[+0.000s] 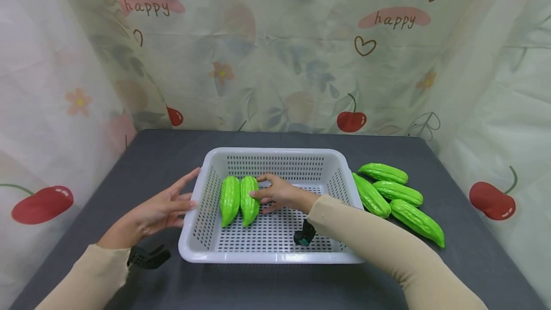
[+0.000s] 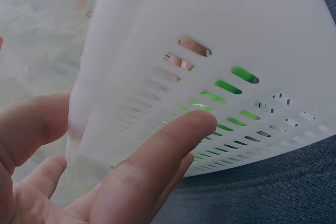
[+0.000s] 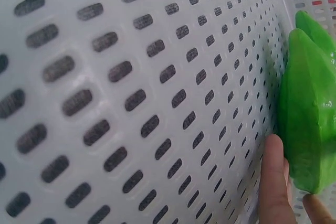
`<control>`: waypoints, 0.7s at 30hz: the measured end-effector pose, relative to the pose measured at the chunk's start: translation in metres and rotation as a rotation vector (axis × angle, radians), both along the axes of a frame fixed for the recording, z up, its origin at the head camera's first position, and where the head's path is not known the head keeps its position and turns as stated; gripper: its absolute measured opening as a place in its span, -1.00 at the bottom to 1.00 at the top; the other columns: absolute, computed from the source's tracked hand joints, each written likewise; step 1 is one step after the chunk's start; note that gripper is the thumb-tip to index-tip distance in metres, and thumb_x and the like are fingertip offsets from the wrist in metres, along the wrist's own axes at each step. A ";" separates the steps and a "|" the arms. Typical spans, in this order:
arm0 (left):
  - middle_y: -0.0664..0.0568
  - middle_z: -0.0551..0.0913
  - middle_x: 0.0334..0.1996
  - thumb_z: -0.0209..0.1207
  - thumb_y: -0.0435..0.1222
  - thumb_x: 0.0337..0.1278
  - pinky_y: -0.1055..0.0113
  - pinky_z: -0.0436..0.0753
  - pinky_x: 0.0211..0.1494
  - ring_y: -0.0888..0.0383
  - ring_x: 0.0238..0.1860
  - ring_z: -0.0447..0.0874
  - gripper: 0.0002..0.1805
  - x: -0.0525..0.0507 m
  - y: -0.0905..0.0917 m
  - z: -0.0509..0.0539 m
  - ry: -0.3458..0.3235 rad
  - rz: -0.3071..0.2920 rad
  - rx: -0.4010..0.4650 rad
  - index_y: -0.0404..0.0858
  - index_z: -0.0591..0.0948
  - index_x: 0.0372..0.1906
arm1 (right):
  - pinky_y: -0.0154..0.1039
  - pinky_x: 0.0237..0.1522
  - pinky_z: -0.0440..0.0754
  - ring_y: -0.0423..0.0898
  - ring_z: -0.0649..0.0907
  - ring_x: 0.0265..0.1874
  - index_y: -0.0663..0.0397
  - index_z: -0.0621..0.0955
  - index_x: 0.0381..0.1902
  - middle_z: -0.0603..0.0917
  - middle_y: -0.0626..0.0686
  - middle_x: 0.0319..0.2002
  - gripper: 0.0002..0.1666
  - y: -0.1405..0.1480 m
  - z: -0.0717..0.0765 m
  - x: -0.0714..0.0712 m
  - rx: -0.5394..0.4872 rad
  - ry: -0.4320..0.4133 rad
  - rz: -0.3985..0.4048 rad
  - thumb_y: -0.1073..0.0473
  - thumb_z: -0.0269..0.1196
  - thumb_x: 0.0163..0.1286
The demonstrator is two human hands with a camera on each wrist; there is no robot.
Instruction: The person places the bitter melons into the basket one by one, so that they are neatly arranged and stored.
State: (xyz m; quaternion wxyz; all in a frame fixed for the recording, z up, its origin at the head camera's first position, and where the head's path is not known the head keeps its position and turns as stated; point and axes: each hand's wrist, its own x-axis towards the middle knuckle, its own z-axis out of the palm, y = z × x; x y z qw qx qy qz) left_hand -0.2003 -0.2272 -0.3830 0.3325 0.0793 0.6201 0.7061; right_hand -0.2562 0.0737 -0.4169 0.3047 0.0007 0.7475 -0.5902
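Observation:
Two green ridged gourds, a left one [image 1: 230, 201] and a right one [image 1: 248, 207], lie side by side in the white perforated basket [image 1: 275, 258]. My right hand [image 1: 281, 194] reaches inside, its fingertips touching the right gourd's right side; no finger shows on its far side. In the right wrist view, fingers [image 3: 274, 182] lie against a green gourd [image 3: 307, 114]. My left hand [image 1: 157, 212] is at the basket's left wall with spread fingers; in the left wrist view its fingers [image 2: 163, 153] lie beside the outer wall [image 2: 236, 19].
Several more green gourds [image 1: 415, 221] lie on the dark table [image 1: 172, 147] right of the basket, close together, near my right sleeve [image 1: 374, 233]. A patterned curtain [image 1: 275, 61] hangs behind and on both sides.

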 end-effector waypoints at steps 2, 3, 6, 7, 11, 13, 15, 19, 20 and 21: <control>-0.32 0.07 0.48 0.09 -0.46 0.31 -0.22 0.57 0.04 -0.25 0.17 0.56 0.04 0.000 0.000 0.000 -0.001 -0.001 0.002 0.31 -0.30 0.51 | -0.04 -0.18 0.75 0.17 0.62 0.05 0.04 0.25 0.39 0.48 0.29 0.18 -0.25 0.000 0.000 0.000 -0.003 -0.004 0.002 0.14 0.31 0.32; -0.31 0.08 0.48 0.09 -0.46 0.31 -0.22 0.57 0.04 -0.25 0.16 0.56 0.04 0.000 0.000 0.000 -0.001 -0.002 0.002 0.31 -0.30 0.51 | -0.04 -0.18 0.75 0.17 0.61 0.06 0.04 0.25 0.39 0.48 0.28 0.17 -0.25 0.001 0.001 0.000 -0.005 -0.007 0.002 0.14 0.31 0.32; -0.31 0.09 0.48 0.08 -0.46 0.31 -0.23 0.57 0.04 -0.25 0.16 0.56 0.04 0.000 0.000 0.000 0.001 -0.002 0.002 0.30 -0.30 0.51 | -0.03 -0.17 0.75 0.18 0.60 0.08 0.03 0.25 0.40 0.48 0.28 0.16 -0.25 0.001 0.001 0.000 -0.009 -0.012 0.004 0.14 0.30 0.33; -0.31 0.09 0.48 0.09 -0.46 0.31 -0.23 0.57 0.04 -0.25 0.16 0.56 0.04 0.000 0.000 0.000 0.001 -0.002 0.002 0.30 -0.30 0.51 | -0.03 -0.17 0.75 0.18 0.60 0.08 0.03 0.25 0.40 0.48 0.28 0.17 -0.25 0.001 0.001 0.000 -0.009 -0.013 0.004 0.15 0.30 0.33; -0.32 0.07 0.48 0.09 -0.46 0.31 -0.23 0.57 0.04 -0.25 0.16 0.56 0.04 0.000 0.000 0.000 0.002 0.000 -0.003 0.30 -0.31 0.51 | -0.02 -0.16 0.75 0.19 0.60 0.09 0.03 0.24 0.40 0.47 0.28 0.18 -0.25 0.002 0.002 0.000 -0.010 -0.018 0.009 0.15 0.30 0.33; -0.33 0.05 0.48 0.09 -0.45 0.31 -0.22 0.57 0.05 -0.25 0.16 0.57 0.04 0.000 0.001 0.000 0.000 0.004 -0.009 0.30 -0.31 0.51 | -0.02 -0.16 0.75 0.19 0.60 0.09 0.03 0.25 0.40 0.46 0.28 0.19 -0.25 0.002 0.002 0.000 -0.011 -0.020 0.010 0.15 0.30 0.33; -0.35 0.02 0.49 0.10 -0.45 0.31 -0.22 0.57 0.05 -0.24 0.16 0.57 0.04 0.000 0.001 0.001 0.000 0.006 -0.013 0.30 -0.31 0.51 | -0.02 -0.16 0.75 0.19 0.60 0.09 0.03 0.25 0.40 0.46 0.29 0.19 -0.25 0.002 0.002 0.000 -0.010 -0.019 0.011 0.15 0.30 0.33; -0.36 -0.01 0.49 0.10 -0.45 0.31 -0.22 0.57 0.05 -0.25 0.16 0.56 0.04 0.001 0.001 0.001 -0.002 0.005 -0.012 0.30 -0.31 0.51 | -0.02 -0.17 0.75 0.18 0.60 0.08 0.02 0.25 0.40 0.47 0.28 0.19 -0.25 0.001 0.002 0.000 -0.005 -0.016 0.007 0.14 0.30 0.33; -0.36 0.00 0.49 0.10 -0.45 0.31 -0.21 0.57 0.05 -0.25 0.16 0.57 0.05 0.000 0.001 0.001 -0.002 0.005 -0.011 0.30 -0.32 0.51 | -0.02 -0.17 0.75 0.18 0.61 0.08 0.02 0.25 0.40 0.47 0.28 0.19 -0.25 0.001 0.001 0.000 -0.003 -0.015 0.006 0.14 0.30 0.33; -0.36 0.01 0.49 0.10 -0.45 0.31 -0.21 0.58 0.05 -0.25 0.16 0.57 0.04 0.000 0.001 0.001 -0.002 0.005 -0.010 0.30 -0.31 0.51 | -0.03 -0.18 0.75 0.18 0.61 0.07 0.02 0.25 0.40 0.47 0.28 0.18 -0.25 0.001 0.001 0.000 -0.002 -0.014 0.006 0.14 0.30 0.33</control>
